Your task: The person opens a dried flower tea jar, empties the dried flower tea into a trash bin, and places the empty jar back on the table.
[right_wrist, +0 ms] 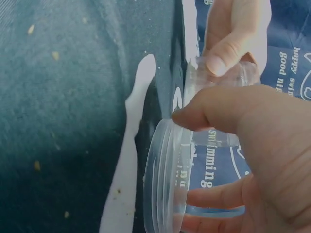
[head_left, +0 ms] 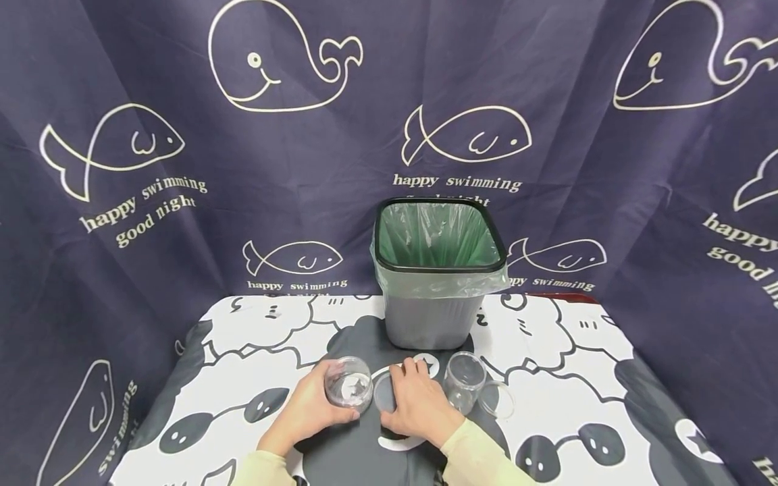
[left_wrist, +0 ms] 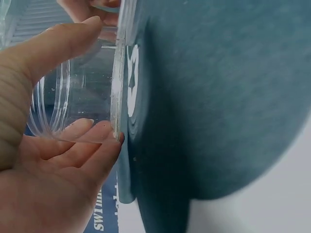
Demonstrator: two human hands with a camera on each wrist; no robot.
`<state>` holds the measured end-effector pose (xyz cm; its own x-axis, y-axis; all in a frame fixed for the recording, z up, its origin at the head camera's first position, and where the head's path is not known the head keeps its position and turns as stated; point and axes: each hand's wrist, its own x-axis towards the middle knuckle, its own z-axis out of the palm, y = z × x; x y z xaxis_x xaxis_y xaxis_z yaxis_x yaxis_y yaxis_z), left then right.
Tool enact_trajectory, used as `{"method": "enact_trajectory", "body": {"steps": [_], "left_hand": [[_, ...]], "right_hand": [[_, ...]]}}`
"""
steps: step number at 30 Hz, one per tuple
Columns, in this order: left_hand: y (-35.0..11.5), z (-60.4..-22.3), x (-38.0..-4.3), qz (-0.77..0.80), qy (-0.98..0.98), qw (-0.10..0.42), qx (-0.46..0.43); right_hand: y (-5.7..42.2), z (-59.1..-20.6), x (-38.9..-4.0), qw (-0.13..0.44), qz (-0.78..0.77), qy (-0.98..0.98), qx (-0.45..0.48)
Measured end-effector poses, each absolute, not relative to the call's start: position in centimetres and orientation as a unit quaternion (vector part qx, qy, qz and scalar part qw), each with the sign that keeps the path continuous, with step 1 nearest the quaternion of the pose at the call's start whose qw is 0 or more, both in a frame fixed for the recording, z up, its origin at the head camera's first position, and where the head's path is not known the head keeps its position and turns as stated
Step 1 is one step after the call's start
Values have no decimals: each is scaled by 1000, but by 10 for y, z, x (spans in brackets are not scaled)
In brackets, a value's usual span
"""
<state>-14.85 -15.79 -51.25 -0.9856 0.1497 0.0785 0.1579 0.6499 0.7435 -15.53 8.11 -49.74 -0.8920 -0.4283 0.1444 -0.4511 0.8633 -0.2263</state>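
My left hand (head_left: 313, 403) grips a clear plastic jar (head_left: 348, 385), which stands on the cloth. In the left wrist view the thumb and fingers (left_wrist: 82, 150) curl round the jar's wall (left_wrist: 90, 92), and its mouth is uncovered. Close beside it, my right hand (head_left: 419, 403) holds a round translucent lid (head_left: 383, 394) by its rim. The right wrist view puts the thumb on one edge of this ridged lid (right_wrist: 163, 179), with fingers at its far side. The lid is low over the cloth; whether it touches is unclear.
A second clear jar (head_left: 464, 383) is right of my right hand, with another round lid (head_left: 497, 400) beside it. Behind the hands stands a grey bin (head_left: 431, 314) with a green liner. The patterned cloth (head_left: 255, 364) covers the table, and a dark printed curtain (head_left: 304, 175) surrounds it.
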Motion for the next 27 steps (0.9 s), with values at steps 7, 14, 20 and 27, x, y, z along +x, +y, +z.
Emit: {"method": "enact_trajectory", "body": {"steps": [7,14,20,27], "left_hand": [[-155,-518,-146,-403,-910,14,-97],[-154,-521,-147,-400,-911,12,-100],[-153,-522,-147,-397,-912,10,-106],[-150,-521,-146,-401,-909,-3,-109]], "right_hand": [[83,-494,-153,49,124,-969,208],[85,-496,-151,56,119,-971,201],[86,-498,-151,47,124,-972,195],[86,-497,-151,46,117,-972,199]]}}
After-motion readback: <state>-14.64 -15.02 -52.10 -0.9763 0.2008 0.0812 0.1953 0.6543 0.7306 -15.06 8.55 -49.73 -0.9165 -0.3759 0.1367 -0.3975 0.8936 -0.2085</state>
